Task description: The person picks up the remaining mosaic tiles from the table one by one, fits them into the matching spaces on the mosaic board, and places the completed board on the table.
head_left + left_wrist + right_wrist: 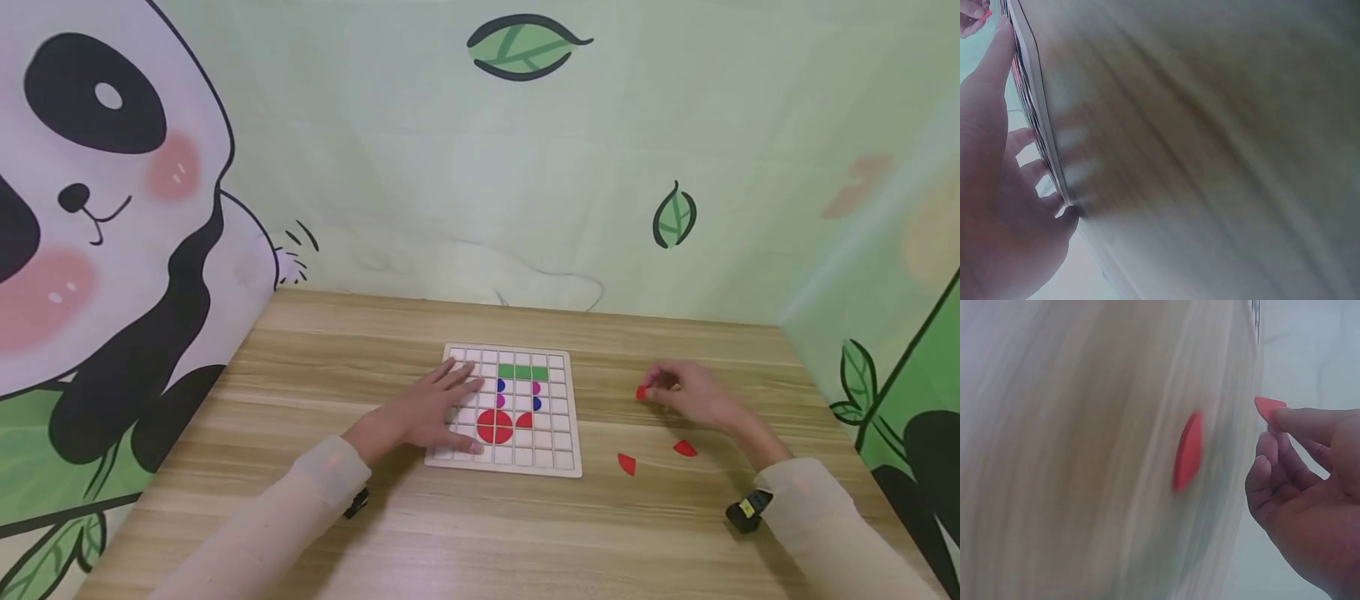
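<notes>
A white grid board (555,450) lies on the wooden table, bearing a red circle (495,427) of quarter pieces, one more red quarter piece (525,420), a green strip (522,372) and small blue and magenta half-round pieces. My left hand (438,408) rests with spread fingers on the board's left side. To the right of the board, my right hand (693,392) pinches a red quarter-circle piece (1270,409) between thumb and finger, above the table. Two loose red quarter pieces lie nearer me, one at the left (627,464) and another (685,448) below the right hand.
The wooden table (525,533) extends around the board on all sides. Behind it stands a pale green backdrop (420,167) with leaf prints and a panda picture (112,208) at the left. A small black device (748,510) sits at the right wrist.
</notes>
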{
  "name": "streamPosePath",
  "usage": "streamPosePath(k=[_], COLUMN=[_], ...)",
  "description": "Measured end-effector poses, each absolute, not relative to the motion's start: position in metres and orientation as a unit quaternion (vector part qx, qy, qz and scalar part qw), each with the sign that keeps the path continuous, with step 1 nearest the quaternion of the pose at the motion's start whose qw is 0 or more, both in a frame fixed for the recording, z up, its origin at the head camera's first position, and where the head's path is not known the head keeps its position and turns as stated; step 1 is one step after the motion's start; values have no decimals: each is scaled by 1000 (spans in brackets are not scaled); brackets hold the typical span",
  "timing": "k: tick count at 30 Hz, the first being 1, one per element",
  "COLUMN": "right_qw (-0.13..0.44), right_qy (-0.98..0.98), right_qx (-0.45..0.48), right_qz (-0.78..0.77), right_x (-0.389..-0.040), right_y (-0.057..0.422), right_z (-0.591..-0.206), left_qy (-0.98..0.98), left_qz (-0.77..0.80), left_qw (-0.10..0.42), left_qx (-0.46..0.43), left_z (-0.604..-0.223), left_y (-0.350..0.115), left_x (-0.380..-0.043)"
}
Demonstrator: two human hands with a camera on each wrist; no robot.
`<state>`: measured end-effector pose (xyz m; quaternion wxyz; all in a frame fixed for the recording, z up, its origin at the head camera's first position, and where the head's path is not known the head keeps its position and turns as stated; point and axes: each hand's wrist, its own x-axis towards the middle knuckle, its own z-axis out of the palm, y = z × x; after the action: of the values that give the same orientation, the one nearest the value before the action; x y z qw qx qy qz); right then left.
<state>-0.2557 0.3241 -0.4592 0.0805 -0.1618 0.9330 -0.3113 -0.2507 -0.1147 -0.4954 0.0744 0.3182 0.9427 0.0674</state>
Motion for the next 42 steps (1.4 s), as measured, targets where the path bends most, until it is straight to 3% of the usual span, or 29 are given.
streamPosePath(k=[19,42], right_qw=[117,125], right_qy=[899,903], right_qx=[-259,-272], right_qz=[-333,-309], right_x=[-254,-250], right_y=[213,174], right_z=[-451,-465], left_qy=[944,943], left_qz=[64,62], left_qw=[81,81], left_qx=[314,318], left_z=[-490,-491], left_y=[-114,-116], left_x=[-251,-250])
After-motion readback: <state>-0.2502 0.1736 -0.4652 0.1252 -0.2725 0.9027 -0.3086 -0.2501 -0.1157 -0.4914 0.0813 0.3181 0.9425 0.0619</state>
